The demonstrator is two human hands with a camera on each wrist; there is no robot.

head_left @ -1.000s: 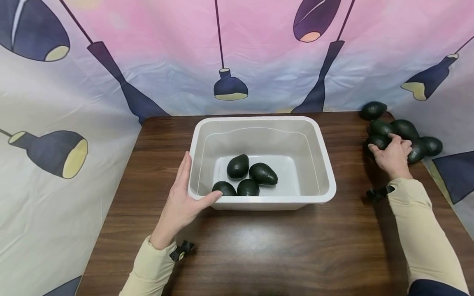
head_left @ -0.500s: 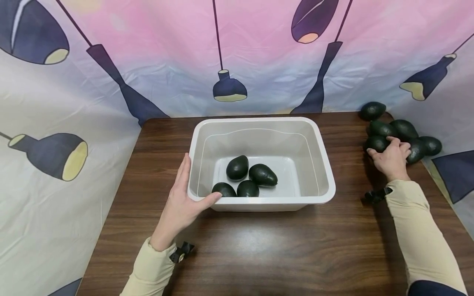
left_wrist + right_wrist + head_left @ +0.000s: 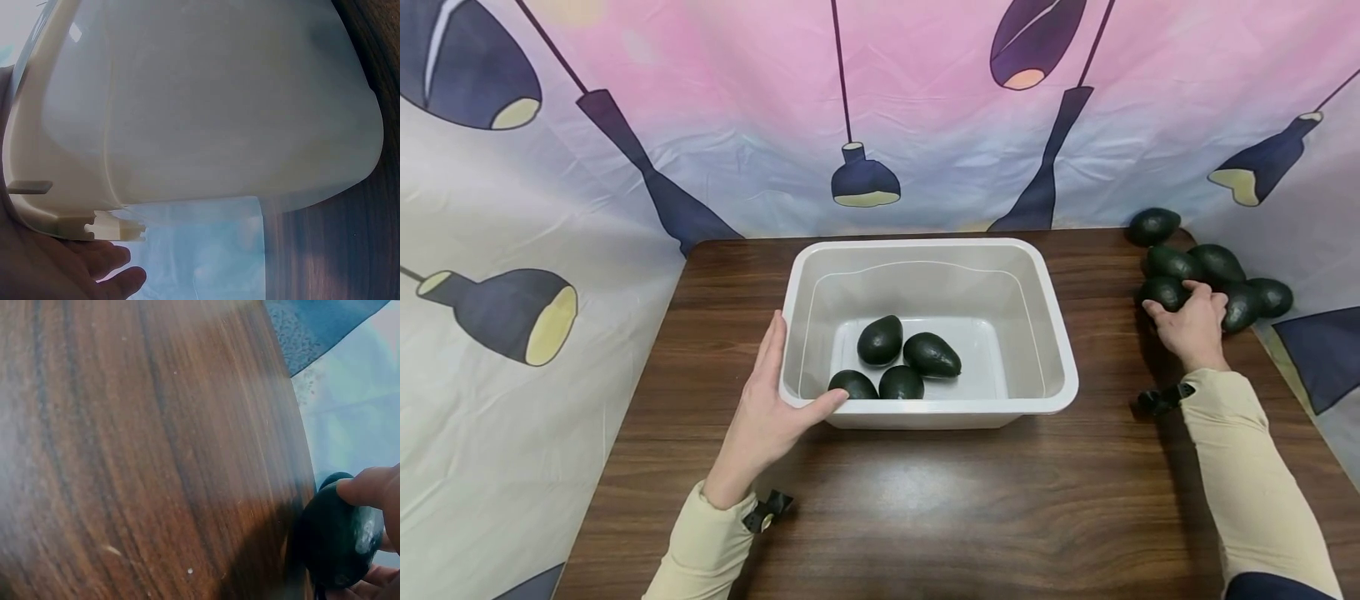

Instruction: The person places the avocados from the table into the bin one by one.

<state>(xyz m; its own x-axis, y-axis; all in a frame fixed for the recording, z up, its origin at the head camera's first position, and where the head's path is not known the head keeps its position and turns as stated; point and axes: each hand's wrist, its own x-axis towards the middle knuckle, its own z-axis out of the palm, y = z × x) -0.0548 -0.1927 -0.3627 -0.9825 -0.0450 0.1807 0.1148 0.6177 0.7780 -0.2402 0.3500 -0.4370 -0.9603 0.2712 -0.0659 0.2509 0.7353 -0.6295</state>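
Observation:
At the table's right edge my right hand [image 3: 1195, 329] holds a dark green avocado [image 3: 1163, 293]. The right wrist view shows the thumb on one side of this avocado [image 3: 337, 540] and fingers on its other side. More avocados lie close around that hand, among them one avocado [image 3: 1242, 307] just right of the fingers. My left hand [image 3: 763, 408] rests against the near left corner of a light grey plastic bin [image 3: 925, 406], fingers straight along its side and thumb over the front rim. Inside the bin are several avocados [image 3: 932, 356], two partly hidden by the front rim.
Beyond the pile a single avocado [image 3: 1153, 227] lies at the back right, near the cloth. A printed cloth [image 3: 760, 167] hangs behind the brown wooden table [image 3: 970, 517] and along its sides.
The right hand's fingers have shifted slightly to settle around the avocado. The left hand and the bin stay put; the view has moved a little.

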